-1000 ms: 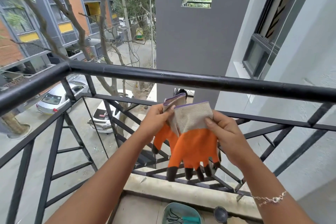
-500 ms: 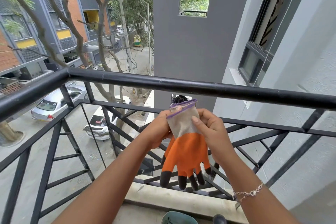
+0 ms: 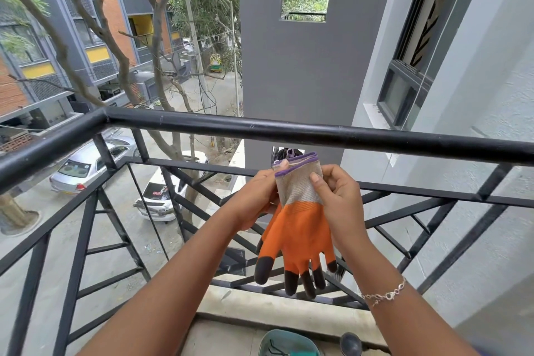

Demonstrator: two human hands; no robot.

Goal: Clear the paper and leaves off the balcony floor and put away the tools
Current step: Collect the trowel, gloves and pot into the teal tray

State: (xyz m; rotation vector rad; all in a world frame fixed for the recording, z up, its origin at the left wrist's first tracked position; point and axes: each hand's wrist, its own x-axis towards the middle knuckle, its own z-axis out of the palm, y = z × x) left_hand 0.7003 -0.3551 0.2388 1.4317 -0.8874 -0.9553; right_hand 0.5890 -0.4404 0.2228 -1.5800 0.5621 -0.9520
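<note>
A pair of orange work gloves [image 3: 300,237] with black fingertips, beige knitted cuffs and purple edging hangs fingers-down, one stacked on the other. My left hand [image 3: 254,199] pinches the cuffs from the left, thumb at the purple rim. My right hand [image 3: 338,196] grips the cuffs from the right, fingers curled over the knit. Both hands hold the gloves just below the black balcony railing [image 3: 289,131]. No paper or leaves are visible on the strip of floor in view.
A teal bowl-like container [image 3: 289,344] with small tools stands on the floor at the bottom edge, a dark round object [image 3: 351,342] beside it. A concrete kerb [image 3: 260,306] runs under the railing. A pale wall with a window is at the right; the street and parked cars lie far below.
The two gloves, held apart a second ago, have been brought together into one stack. Both hands have closed in on the cuffs and risen slightly toward the railing.
</note>
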